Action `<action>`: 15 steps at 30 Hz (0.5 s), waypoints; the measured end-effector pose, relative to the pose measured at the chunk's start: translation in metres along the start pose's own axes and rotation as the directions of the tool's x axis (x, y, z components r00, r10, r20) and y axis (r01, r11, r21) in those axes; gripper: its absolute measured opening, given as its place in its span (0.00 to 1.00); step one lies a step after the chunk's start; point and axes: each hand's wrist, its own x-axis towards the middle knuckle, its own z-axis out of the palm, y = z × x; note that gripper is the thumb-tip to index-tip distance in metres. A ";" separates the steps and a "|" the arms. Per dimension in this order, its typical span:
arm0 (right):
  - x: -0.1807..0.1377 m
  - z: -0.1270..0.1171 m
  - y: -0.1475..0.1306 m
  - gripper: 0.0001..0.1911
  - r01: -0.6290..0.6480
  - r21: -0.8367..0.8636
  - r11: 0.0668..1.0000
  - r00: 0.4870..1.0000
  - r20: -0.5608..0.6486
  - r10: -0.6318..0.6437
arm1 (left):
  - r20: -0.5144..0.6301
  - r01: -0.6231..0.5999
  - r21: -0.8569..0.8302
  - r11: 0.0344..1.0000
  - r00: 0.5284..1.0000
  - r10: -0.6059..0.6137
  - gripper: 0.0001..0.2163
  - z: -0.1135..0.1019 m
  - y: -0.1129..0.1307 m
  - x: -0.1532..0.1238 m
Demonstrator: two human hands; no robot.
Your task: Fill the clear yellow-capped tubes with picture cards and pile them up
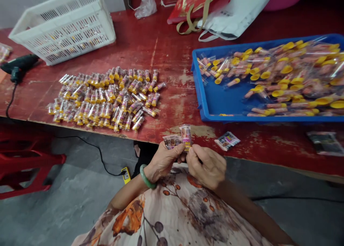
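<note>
My left hand (169, 154), with a green bangle on its wrist, holds a small stack of printed labels (171, 141) over the table's front edge. One printed label (185, 136) stands upright at the right side of the stack, its lower end between my two hands. Thumb and forefinger of my right hand (206, 163) are pinched together at the lower right corner of that label. Just right of my hands, another bundle of printed labels (227, 141) lies on the red table (174, 109).
Left of centre lie many wrapped yellow-capped tubes (107, 99). A blue tray (223, 99) at right holds more yellow-ended pieces in clear film. At the back are a white crate (70, 31) and bags (228, 16). A corded heat gun (21, 63) lies far left; a dark packet (325, 143), right.
</note>
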 end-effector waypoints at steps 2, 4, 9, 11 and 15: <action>0.002 0.003 0.000 0.07 0.041 0.016 0.999 0.999 0.013 -0.042 | -0.011 -0.007 -0.014 1.000 1.000 0.007 0.17 -0.004 0.001 -0.001; 0.004 0.007 -0.001 0.06 0.022 0.052 0.998 1.000 0.003 -0.022 | -0.013 -0.018 -0.024 1.000 1.000 0.017 0.16 -0.007 0.002 -0.002; 0.001 0.018 -0.004 0.08 -0.057 0.121 0.991 0.998 -0.017 0.060 | -0.015 -0.014 -0.006 1.000 1.000 0.014 0.16 -0.012 0.002 -0.004; 0.000 0.021 -0.005 0.08 -0.055 0.139 0.989 0.998 -0.022 0.058 | -0.032 -0.015 -0.006 1.000 0.999 0.014 0.16 -0.013 0.002 -0.003; -0.002 0.029 -0.006 0.09 -0.039 0.146 0.988 0.998 -0.033 0.044 | -0.056 -0.035 -0.040 0.999 0.998 0.033 0.16 -0.016 0.002 -0.004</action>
